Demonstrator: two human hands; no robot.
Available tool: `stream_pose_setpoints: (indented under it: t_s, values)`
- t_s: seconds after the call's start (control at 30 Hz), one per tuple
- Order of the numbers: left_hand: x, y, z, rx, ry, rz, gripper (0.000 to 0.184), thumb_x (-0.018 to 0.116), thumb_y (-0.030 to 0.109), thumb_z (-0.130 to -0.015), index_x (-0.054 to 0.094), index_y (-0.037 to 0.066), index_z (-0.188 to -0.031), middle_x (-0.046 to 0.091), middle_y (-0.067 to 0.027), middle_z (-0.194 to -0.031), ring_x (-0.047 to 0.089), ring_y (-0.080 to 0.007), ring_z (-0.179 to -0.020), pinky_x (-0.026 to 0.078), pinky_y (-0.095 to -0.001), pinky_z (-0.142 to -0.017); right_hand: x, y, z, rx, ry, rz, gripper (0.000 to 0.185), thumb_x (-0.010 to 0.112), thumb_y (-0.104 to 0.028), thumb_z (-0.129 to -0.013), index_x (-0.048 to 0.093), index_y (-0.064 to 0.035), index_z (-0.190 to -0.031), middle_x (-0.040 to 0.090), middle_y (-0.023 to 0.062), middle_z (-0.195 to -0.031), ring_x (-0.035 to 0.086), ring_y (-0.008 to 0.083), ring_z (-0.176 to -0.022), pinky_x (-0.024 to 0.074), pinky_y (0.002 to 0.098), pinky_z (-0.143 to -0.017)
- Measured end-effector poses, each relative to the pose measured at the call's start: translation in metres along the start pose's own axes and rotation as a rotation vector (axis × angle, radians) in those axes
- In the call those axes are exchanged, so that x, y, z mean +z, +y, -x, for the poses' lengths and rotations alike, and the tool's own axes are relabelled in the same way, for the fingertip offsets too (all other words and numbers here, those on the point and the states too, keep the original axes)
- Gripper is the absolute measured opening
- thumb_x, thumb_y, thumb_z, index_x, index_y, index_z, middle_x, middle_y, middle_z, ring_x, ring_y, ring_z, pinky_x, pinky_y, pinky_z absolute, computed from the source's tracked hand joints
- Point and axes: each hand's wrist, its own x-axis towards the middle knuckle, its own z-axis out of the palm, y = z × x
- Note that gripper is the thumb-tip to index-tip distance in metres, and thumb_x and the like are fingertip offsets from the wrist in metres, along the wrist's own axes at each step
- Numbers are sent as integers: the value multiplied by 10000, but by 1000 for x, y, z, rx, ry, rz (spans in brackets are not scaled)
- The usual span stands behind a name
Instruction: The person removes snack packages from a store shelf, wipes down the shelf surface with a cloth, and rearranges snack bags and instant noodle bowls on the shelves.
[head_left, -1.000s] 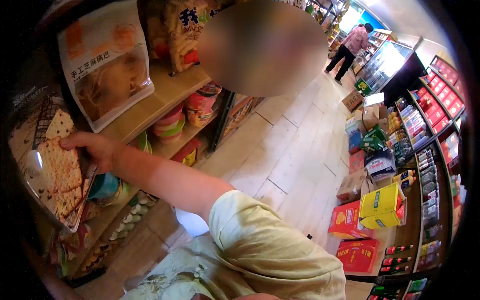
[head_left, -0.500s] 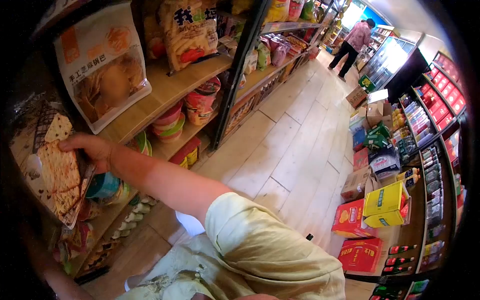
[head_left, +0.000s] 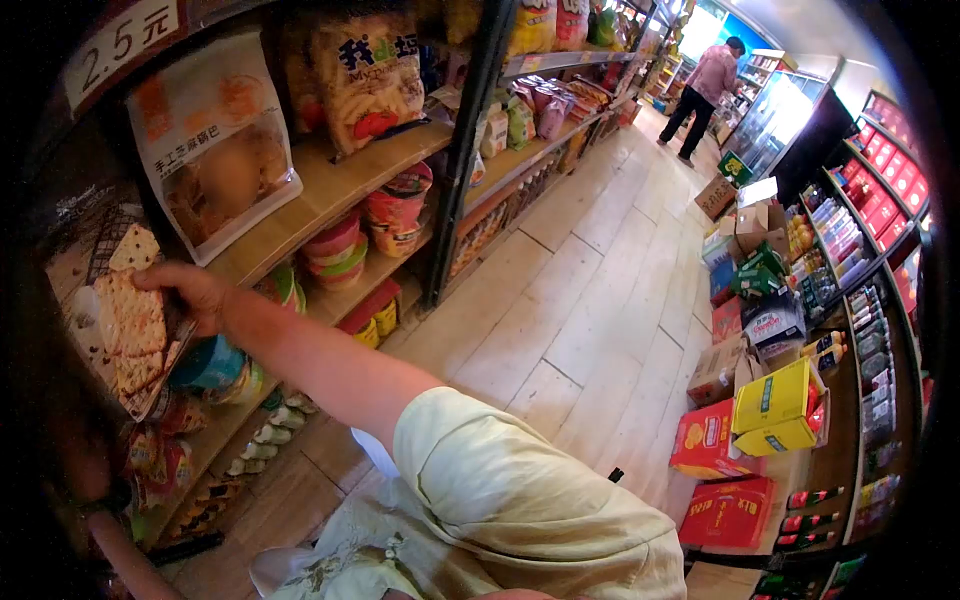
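My right hand [head_left: 190,295] reaches across to the far left and grips a packet of crackers [head_left: 132,325] by its right edge, thumb on the front. Square, speckled crackers are pictured on the packet. At the lower left my left hand [head_left: 85,465] is in deep shadow below the packet; its fingers cannot be made out. A dark band circles that wrist. Just above the packet, a white snack bag [head_left: 215,150] stands on the wooden shelf [head_left: 300,205], beside a yellow snack bag [head_left: 370,85].
A price sign [head_left: 120,45] hangs upper left. Cup noodles [head_left: 395,205] fill the lower shelf. A black shelf post [head_left: 462,170] borders the tiled aisle [head_left: 560,300]. On the right are red cartons [head_left: 725,512], a yellow box [head_left: 780,405] and bottles. A person [head_left: 700,95] stands far down the aisle.
The view has shifted slightly, bringing the price sign into sight at the upper left. My right hand still holds the cracker packet. More of my left wrist shows.
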Motion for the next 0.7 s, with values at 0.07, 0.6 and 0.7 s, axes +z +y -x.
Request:
stream_pose_setpoints:
  t_s: [0.07, 0.6, 0.7]
  values:
    - [-3, 8, 14, 25, -30, 88, 395, 437, 101, -830, 439, 71, -1224, 404, -157, -1265, 378, -310, -1157, 267, -384, -998, 1, -1, 2, 0, 9, -5, 447, 610, -215, -741, 495, 26, -1099, 562, 165, -1057, 557, 281, -957, 425, 431, -875]
    - [1, 141, 122, 192, -402, 1396, 332, 427, 10, -708, 541, 1, -1020, 523, -114, -1082, 482, -245, -1017, 341, -335, -920, 2, 1, 2, -42, -14, 45, 456, 623, -247, -748, 489, -4, -1111, 552, 138, -1083, 541, 281, -978, 414, 433, -889]
    - [64, 154, 144, 22, -620, 1546, 317, 446, 32, -741, 538, 8, -1043, 541, -88, -1069, 514, -208, -964, 380, -305, -876, -8, 3, -5, -59, 3, 62, 454, 625, -251, -748, 492, -7, -1107, 556, 133, -1070, 543, 275, -973, 420, 426, -885]
